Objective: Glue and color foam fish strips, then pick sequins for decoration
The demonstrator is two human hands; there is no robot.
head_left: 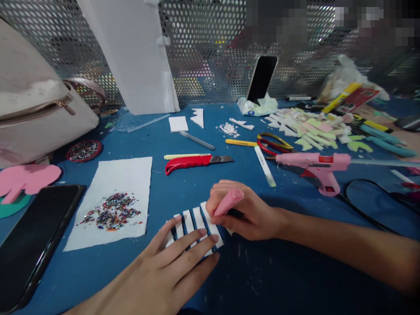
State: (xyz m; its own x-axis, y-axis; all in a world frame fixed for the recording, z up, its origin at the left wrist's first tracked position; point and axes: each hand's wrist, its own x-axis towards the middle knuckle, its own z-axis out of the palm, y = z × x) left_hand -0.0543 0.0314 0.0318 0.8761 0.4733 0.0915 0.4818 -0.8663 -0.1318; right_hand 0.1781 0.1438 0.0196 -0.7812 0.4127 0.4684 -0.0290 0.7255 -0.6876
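My left hand (173, 269) lies flat with its fingers spread over several narrow white strips (188, 221), which look like foam board and sit side by side with small gaps. My right hand (252, 214) is closed around a thick pink marker (230, 201), held tilted over the strip farthest to the right. The marker's tip is hidden behind my fingers. Beyond my hands lie a red utility knife (190, 164) with its blade out and a pale yellow marker (177, 156) just behind it.
Left are a sheet of paper (131, 175) bearing glittery bits, a black phone (36, 245) and a bag (39, 100). Right, a pink glue gun (318, 162) trails a black cord (348, 192) near scissors (274, 142) and a heap of foam scraps (315, 129). Another phone (262, 78) stands behind.
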